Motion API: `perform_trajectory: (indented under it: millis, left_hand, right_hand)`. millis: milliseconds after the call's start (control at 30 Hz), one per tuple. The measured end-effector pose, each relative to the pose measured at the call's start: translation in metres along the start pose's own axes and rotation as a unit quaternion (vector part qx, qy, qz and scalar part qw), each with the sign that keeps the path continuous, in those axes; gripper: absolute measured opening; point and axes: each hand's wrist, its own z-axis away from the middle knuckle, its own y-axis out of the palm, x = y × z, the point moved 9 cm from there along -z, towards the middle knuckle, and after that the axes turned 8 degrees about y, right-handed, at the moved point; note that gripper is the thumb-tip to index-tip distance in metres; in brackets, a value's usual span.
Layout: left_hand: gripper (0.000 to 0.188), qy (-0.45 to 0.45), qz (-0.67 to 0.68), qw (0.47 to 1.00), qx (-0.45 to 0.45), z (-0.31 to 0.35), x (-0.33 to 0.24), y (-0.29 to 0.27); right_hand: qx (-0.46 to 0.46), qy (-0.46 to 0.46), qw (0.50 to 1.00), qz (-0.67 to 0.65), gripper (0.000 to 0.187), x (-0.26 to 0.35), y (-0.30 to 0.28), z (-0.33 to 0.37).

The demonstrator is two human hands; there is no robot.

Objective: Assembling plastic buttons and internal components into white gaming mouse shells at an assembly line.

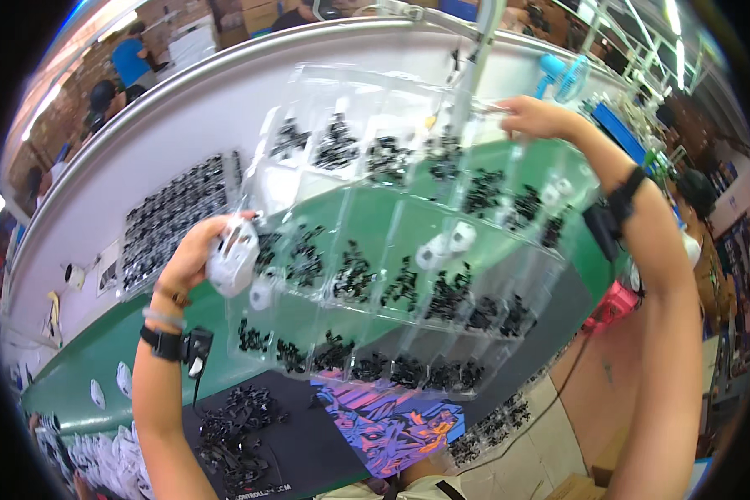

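Observation:
A large clear plastic tray [375,190] is held up and tilted above the bench, with small black parts [354,271] heaped in its compartments. My left hand [196,250] is closed at the tray's left edge. A white computer mouse shell [235,260] sits against its fingers and partly hides them. At the far right edge, my right hand [542,118] pinches the tray's rim, arm stretched out. Small white round pieces [444,246] show among the black ones; whether they lie in the tray or behind it, I cannot tell.
A tray of black parts [179,218] lies at the back left. On the dark mat is a pile of black pieces [240,429], beside a colourful printed panel [396,421]. White shells [108,458] are heaped at lower left. A blue fan [561,77] stands at far right.

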Motion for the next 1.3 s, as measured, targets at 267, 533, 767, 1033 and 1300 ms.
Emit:
perform_trajectory:
  millis: [267,533,767,1033,1300]
  left_hand:
    - [0.051,0.055,0.01,0.988,-0.145,0.139,0.023,-0.12]
    - [0.036,0.224,-0.018,0.903,-0.365,0.192,0.019,-0.186]
    - [0.031,0.259,-0.072,0.871,-0.412,0.221,0.009,-0.184]
    - [0.033,0.224,-0.081,0.855,-0.461,0.242,0.016,-0.188]
    - [0.037,0.282,-0.087,0.809,-0.508,0.302,0.001,-0.195]
  right_hand:
    - [-0.061,-0.213,0.963,0.155,0.043,0.228,0.085,-0.122]
    - [-0.21,-0.258,0.94,0.076,0.043,0.271,0.102,-0.131]
    - [-0.461,-0.138,0.836,-0.264,0.026,0.091,0.122,-0.043]
    - [-0.153,-0.052,0.983,-0.087,0.042,0.065,0.375,-0.011]
    - [-0.248,-0.03,0.952,-0.175,0.02,0.06,0.373,0.017]
